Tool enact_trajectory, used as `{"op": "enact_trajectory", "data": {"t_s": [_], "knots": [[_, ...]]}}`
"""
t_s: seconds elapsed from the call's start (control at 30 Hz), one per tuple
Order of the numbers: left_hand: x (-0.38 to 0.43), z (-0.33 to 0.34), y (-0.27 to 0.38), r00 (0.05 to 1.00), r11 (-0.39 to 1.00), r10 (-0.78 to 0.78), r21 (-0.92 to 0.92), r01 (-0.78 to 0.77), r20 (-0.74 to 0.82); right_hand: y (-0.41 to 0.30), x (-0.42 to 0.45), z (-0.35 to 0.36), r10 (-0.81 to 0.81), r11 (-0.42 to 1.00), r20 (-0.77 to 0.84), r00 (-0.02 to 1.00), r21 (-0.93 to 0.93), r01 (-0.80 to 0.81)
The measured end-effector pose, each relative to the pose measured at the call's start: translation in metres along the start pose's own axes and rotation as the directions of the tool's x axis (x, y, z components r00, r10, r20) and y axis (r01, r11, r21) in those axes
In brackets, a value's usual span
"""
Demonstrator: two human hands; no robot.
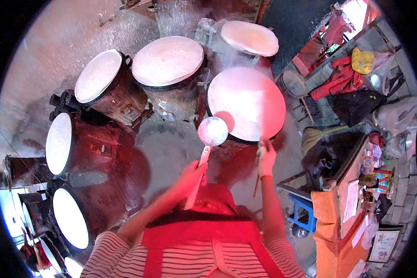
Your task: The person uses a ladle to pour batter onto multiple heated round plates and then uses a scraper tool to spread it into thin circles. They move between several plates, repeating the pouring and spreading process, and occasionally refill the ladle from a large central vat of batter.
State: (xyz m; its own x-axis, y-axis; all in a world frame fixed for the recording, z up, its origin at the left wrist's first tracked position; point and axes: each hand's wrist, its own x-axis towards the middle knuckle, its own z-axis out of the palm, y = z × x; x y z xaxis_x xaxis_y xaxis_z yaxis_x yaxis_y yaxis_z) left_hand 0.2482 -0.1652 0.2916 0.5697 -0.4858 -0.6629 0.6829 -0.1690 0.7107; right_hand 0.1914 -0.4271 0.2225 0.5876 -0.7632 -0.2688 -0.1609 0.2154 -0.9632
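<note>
My left hand point(194, 175) grips the long flat handle of a ladle point(213, 131). Its round, pale-coated bowl hangs just in front of the near rim of a round griddle point(243, 100). A thin white layer like batter or a flatbread covers that griddle, partly lit red, with steam above it. At the griddle's near right edge is my right hand point(267, 160), with a thin stick point(256, 184) in its fingers pointing down toward me. Whether the fingers touch the layer's edge, I cannot tell.
More drum stoves with white-covered round tops point(168, 62) curve around the left and back. A pale disc point(250, 38) sits behind the near griddle. To the right are a straw broom point(312, 137), a blue plastic stool point(301, 212) and a table with an orange cloth point(325, 222).
</note>
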Motion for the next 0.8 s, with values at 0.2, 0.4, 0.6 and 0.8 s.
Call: {"op": "enact_trajectory", "data": {"t_s": [0.2, 0.4, 0.6, 0.8], "knots": [[0.026, -0.005, -0.003, 0.995, 0.997, 0.035, -0.067, -0.029, 0.091, 0.014, -0.008, -0.023, -0.014, 0.986, 0.155, 0.988, -0.161, 0.039], [0.110, 0.004, 0.037, 0.974, 0.962, 0.226, 0.154, -0.224, 0.007, 0.050, -0.055, -0.052, 0.079, 0.994, 0.138, 0.987, -0.085, -0.067], [0.159, 0.068, 0.037, 0.960, 0.967, 0.199, 0.201, -0.159, -0.198, 0.063, -0.064, 0.001, 0.052, 0.995, -0.005, 0.999, 0.081, -0.051], [0.229, -0.022, 0.022, 0.909, 0.718, 0.018, -0.638, 0.279, 0.417, 0.000, -0.088, 0.037, 0.257, 0.910, 0.474, 0.842, 0.175, -0.376]]}}
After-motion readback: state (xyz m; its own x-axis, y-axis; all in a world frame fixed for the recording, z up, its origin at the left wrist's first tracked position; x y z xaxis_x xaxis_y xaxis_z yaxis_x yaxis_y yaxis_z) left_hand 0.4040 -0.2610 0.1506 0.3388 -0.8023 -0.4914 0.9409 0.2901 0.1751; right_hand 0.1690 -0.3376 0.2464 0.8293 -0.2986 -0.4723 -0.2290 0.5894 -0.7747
